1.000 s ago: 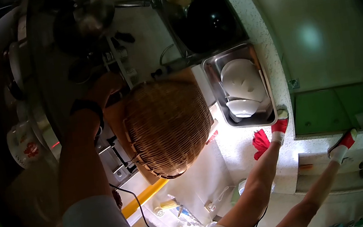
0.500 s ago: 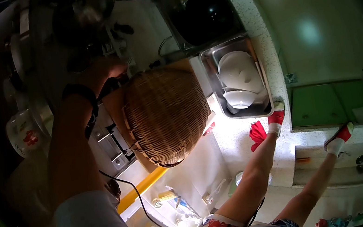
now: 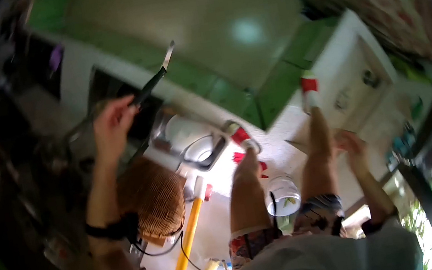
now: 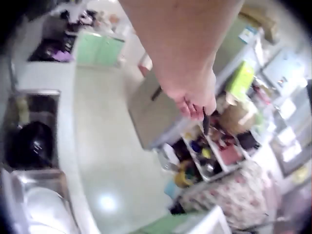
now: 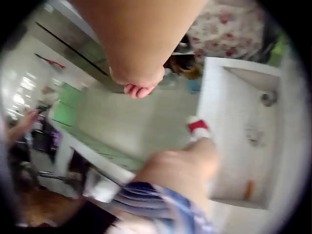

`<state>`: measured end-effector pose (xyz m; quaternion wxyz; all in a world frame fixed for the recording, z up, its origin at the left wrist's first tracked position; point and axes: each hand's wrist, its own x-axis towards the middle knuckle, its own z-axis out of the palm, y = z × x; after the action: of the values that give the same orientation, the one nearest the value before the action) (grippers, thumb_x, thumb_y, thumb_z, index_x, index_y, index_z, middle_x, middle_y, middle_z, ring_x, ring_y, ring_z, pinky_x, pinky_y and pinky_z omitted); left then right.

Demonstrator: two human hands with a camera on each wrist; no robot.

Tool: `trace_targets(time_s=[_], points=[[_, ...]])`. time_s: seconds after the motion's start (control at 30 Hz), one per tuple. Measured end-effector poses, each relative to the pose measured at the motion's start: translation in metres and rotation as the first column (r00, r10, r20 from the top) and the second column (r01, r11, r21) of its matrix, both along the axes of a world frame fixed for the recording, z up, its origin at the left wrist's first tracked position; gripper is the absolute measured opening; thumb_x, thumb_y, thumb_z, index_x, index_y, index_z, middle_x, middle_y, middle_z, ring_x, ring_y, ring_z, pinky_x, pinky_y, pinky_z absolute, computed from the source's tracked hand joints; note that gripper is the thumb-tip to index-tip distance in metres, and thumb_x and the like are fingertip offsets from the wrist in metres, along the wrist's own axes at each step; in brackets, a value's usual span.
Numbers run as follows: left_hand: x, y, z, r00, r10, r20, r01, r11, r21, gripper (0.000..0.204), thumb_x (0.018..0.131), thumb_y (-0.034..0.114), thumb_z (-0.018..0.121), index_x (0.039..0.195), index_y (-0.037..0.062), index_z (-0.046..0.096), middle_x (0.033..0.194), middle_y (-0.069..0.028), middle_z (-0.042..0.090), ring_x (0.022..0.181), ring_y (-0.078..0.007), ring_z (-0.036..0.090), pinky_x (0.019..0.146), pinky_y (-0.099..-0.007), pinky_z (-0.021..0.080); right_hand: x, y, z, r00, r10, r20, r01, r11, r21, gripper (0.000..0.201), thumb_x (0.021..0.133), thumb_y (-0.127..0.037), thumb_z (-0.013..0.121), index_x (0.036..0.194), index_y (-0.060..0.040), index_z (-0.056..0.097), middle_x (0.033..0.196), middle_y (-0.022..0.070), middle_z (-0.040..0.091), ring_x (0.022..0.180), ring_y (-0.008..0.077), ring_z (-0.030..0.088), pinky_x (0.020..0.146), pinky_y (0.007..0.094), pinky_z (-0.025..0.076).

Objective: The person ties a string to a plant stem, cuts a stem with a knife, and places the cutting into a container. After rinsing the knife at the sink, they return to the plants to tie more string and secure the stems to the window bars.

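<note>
In the head view my left hand grips the dark handle of a knife-like tool, its thin metal end pointing up and away. The left wrist view shows the same hand with its fingers curled round the dark handle. My right hand is raised beside the right leg, blurred. In the right wrist view that hand hangs with loosely curled fingers, and nothing shows in it. The woven basket lies below my left hand.
White dishes stand in a metal basin beside the dark sink. Both feet, in red and white footwear, rest on the pale counter. A white bucket is between the legs. A yellow pole and a black cable lie near the basket.
The view has swung to the right. My left hand has left the dark area beside the basket and is raised with the tool in it. My right hand has come into view.
</note>
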<state>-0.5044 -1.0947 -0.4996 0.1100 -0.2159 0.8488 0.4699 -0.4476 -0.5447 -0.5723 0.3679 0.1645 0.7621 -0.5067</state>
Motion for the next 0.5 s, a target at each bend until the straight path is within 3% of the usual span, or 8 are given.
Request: trace_targets(time_s=[0.03, 0.07, 0.17, 0.23, 0.33, 0.4, 0.47, 0.5], points=[[-0.004, 0.049, 0.01, 0.983, -0.156, -0.096, 0.151, 0.987, -0.056, 0.02, 0.076, -0.001, 0.062, 0.097, -0.0009, 0.059, 0.079, -0.0068, 0.061, 0.069, -0.0111, 0.056, 0.062, -0.0236, 0.046, 0.001, -0.037, 0.0, 0.942, -0.235, 0.24, 0.33, 0.783, -0.528, 0.039, 0.089, -0.021, 0.047, 0.12, 0.001, 0.045, 0.1, 0.013, 0.06, 0.093, 0.0187, 0.057, 0.075, 0.0317, 0.048], [-0.006, 0.094, 0.016, 0.935, -0.299, -0.192, 0.279, 0.952, -0.125, 0.023, 0.073, -0.002, 0.064, 0.096, -0.0011, 0.06, 0.079, -0.0083, 0.061, 0.069, -0.0138, 0.058, 0.062, -0.0249, 0.047, 0.003, -0.069, 0.007, 0.996, -0.077, 0.041, 0.087, 0.916, -0.391, 0.045, 0.087, -0.019, 0.049, 0.126, 0.0008, 0.038, 0.104, 0.0153, 0.059, 0.093, 0.0216, 0.058, 0.082, 0.0344, 0.046], [-0.012, 0.203, 0.031, 0.683, -0.542, -0.489, 0.549, 0.823, -0.145, 0.029, 0.066, -0.006, 0.066, 0.094, -0.0015, 0.06, 0.082, -0.0127, 0.061, 0.071, -0.0241, 0.059, 0.063, -0.0293, 0.048, -0.028, -0.152, 0.065, 0.952, -0.255, 0.17, 0.293, 0.592, -0.751, 0.052, 0.093, -0.027, 0.042, 0.135, -0.0016, 0.025, 0.129, 0.011, 0.042, 0.112, 0.0208, 0.046, 0.092, 0.0344, 0.04], [0.0, 0.249, 0.036, 0.641, -0.552, -0.533, 0.629, 0.776, -0.047, 0.033, 0.064, -0.004, 0.069, 0.096, -0.0015, 0.059, 0.088, -0.0136, 0.062, 0.076, -0.0257, 0.06, 0.067, -0.0313, 0.049, -0.045, -0.152, 0.097, 0.825, -0.528, 0.203, 0.48, 0.466, -0.743, 0.039, 0.093, -0.025, 0.042, 0.123, 0.0005, 0.039, 0.114, 0.0105, 0.054, 0.102, 0.0168, 0.05, 0.087, 0.0282, 0.04], [0.007, 0.281, 0.05, 0.601, -0.708, -0.372, 0.749, 0.661, -0.046, 0.04, 0.065, 0.002, 0.072, 0.103, 0.0004, 0.058, 0.093, -0.0127, 0.062, 0.081, -0.0243, 0.061, 0.07, -0.0309, 0.048, -0.048, -0.086, 0.148, 0.737, -0.675, 0.019, 0.621, 0.666, -0.413, 0.02, 0.091, -0.018, 0.044, 0.095, -0.0012, 0.053, 0.087, 0.0039, 0.061, 0.072, 0.0106, 0.052, 0.065, 0.0229, 0.042], [0.017, 0.279, 0.049, 0.689, -0.682, -0.245, 0.715, 0.695, 0.077, 0.05, 0.069, 0.008, 0.069, 0.116, 0.0039, 0.053, 0.1, -0.0101, 0.063, 0.085, -0.0197, 0.061, 0.077, -0.0296, 0.047, 0.007, -0.019, 0.102, 0.588, -0.799, -0.124, 0.7, 0.58, -0.416, 0.016, 0.089, -0.016, 0.045, 0.091, -0.0037, 0.056, 0.068, -0.003, 0.052, 0.059, 0.0076, 0.047, 0.053, 0.0205, 0.039], [0.023, 0.263, 0.041, 0.734, -0.651, -0.194, 0.675, 0.732, 0.096, 0.036, 0.08, 0.01, 0.059, 0.115, 0.0031, 0.053, 0.101, -0.0094, 0.063, 0.086, -0.0157, 0.06, 0.078, -0.0287, 0.047, 0.084, 0.064, 0.083, 0.492, -0.864, -0.106, 0.869, 0.494, 0.012, 0.015, 0.085, -0.024, 0.052, 0.087, -0.01, 0.057, 0.056, -0.0087, 0.034, 0.046, 0.003, 0.032, 0.039, 0.0188, 0.024], [0.027, 0.257, 0.04, 0.784, -0.604, -0.144, 0.62, 0.773, 0.132, 0.032, 0.084, 0.011, 0.056, 0.115, 0.003, 0.053, 0.101, -0.0092, 0.063, 0.086, -0.0144, 0.06, 0.078, -0.0285, 0.047, 0.117, 0.085, 0.112, 0.295, -0.95, -0.098, 0.953, 0.286, 0.096, 0.018, 0.085, -0.028, 0.054, 0.085, -0.0107, 0.057, 0.056, -0.009, 0.034, 0.044, 0.0018, 0.03, 0.038, 0.0187, 0.022]])
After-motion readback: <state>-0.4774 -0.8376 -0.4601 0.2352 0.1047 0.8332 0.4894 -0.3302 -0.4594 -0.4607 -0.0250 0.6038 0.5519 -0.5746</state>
